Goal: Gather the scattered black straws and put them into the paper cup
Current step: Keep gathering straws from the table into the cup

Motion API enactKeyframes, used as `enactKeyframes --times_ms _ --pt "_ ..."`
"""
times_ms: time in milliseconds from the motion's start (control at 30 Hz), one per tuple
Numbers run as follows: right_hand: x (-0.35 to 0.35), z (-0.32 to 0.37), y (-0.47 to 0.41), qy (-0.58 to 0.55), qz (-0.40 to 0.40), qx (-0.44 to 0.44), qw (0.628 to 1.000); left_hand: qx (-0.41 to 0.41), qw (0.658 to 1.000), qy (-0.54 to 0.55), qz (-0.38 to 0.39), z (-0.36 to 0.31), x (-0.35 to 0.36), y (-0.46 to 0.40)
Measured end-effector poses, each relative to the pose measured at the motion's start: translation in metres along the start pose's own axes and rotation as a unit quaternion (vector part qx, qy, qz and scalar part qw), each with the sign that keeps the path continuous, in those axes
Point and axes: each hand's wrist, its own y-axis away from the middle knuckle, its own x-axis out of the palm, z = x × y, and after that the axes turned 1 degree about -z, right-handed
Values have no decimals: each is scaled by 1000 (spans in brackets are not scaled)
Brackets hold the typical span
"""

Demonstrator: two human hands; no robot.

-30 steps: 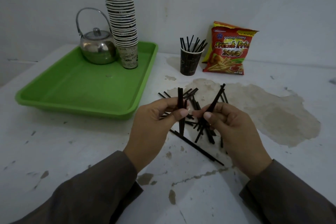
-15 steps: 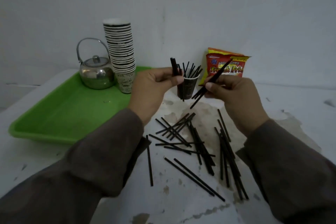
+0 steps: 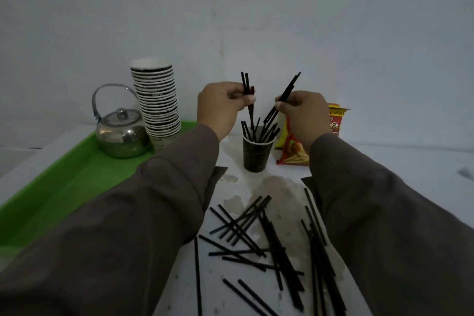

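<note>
Straws (image 3: pixel 247 90) in hand (image 3: pixel 221 108) — above cup (image 3: pixel 257 152)

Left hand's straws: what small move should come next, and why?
Probably lower the left hand and let go. Its straws hang nearly upright with their lower tips at the mouth of the paper cup, which already holds others.

Your paper cup (image 3: pixel 257 153) is dark w/ faint print, upright on the white table, already holding a fan of black straws (image 3: pixel 261 131) leaning out past its rim. Above it you've got two small bunches: one near-vertical (image 3: pixel 246 84), lower tip just over the cup mouth; one tilted up to the right (image 3: pixel 288 87), lower ends near the straws in the cup. Approx. two dozen more lie scattered (image 3: pixel 272 244) & criss-crossed on the table nearer you, flat.
</note>
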Motion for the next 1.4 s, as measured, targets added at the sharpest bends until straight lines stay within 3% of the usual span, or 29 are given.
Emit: enactKeyframes --times_ms 600,733,900,1067,1200,1400 --pt "33 -32 -10 182 126 25 975 -14 993 -101 67 43 20 7" --pt "29 -31 -8 149 117 24 982 -13 988 -128 82 47 16 9" --pt "22 -23 -4 136 103 -11 985 21 982 -170 76 42 10 10" --pt "3 -11 16 138 60 -55 987 109 959 -250 77 28 -3 25" --pt "-14 -6 67 148 92 -105 979 153 947 -277 56 15 -26 65" --pt "-36 -17 155 180 201 -98 958 141 935 -261 193 8 -57 162"
